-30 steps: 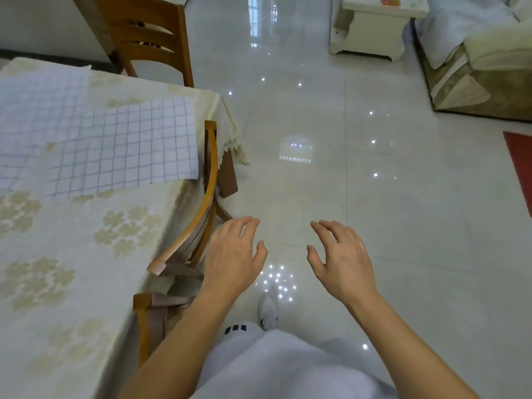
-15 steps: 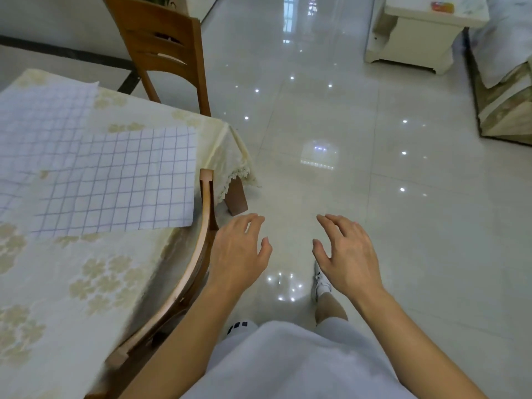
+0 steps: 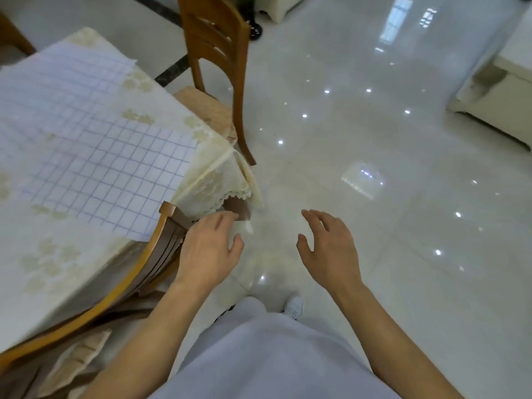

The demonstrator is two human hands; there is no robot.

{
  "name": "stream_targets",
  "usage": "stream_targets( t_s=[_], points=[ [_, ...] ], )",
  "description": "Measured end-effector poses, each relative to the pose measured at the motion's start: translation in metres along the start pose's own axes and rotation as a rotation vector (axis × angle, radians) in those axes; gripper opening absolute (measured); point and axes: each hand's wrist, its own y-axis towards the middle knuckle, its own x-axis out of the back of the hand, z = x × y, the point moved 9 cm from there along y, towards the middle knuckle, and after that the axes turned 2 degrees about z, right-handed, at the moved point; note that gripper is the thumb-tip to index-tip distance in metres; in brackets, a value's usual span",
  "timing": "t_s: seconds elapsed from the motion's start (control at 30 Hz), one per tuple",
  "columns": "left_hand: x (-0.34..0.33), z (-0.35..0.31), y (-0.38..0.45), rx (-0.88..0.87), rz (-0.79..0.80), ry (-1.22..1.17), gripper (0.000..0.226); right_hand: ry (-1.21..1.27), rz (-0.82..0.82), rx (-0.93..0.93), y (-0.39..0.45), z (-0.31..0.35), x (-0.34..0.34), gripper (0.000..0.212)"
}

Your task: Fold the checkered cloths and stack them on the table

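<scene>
Two white cloths with a purple checkered grid lie flat on the table (image 3: 72, 272) at the left. The nearer checkered cloth (image 3: 115, 180) reaches the table's right edge; the farther checkered cloth (image 3: 57, 87) lies behind it, partly overlapped. My left hand (image 3: 207, 249) hovers with relaxed, spread fingers just right of a chair back, holding nothing. My right hand (image 3: 331, 249) floats over the floor, fingers loosely spread, also holding nothing. Neither hand touches a cloth.
A wooden chair (image 3: 138, 277) is tucked under the table's near side beside my left hand. Another wooden chair (image 3: 218, 53) stands at the table's far corner. Glossy tiled floor (image 3: 374, 197) spreads to the right, with a cream cabinet (image 3: 495, 93) at the far right.
The view has swung left and closer to the table's corner. Both hands stay open in front of me, my left hand now nearer the tucked chair's back.
</scene>
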Motion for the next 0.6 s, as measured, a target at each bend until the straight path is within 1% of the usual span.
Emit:
stream_targets(
  t_s=[0.13, 0.23, 0.4, 0.6],
  points=[
    [0.011, 0.019, 0.002, 0.157, -0.02, -0.017, 0.038, 0.046, 0.095, 0.14, 0.041, 0.013, -0.019, 0.048],
    [0.026, 0.037, -0.003, 0.277, -0.081, -0.016, 0.039, 0.052, 0.179, 0.255, 0.069, 0.034, -0.042, 0.048],
    [0.036, 0.07, -0.003, 0.415, -0.147, -0.01, 0.033, 0.099, 0.233, 0.44, 0.115, 0.079, -0.074, 0.045],
    [0.034, 0.124, 0.028, 0.57, -0.214, -0.056, 0.035, 0.08, 0.326, 0.558, 0.181, 0.123, -0.112, 0.046]
  ],
)
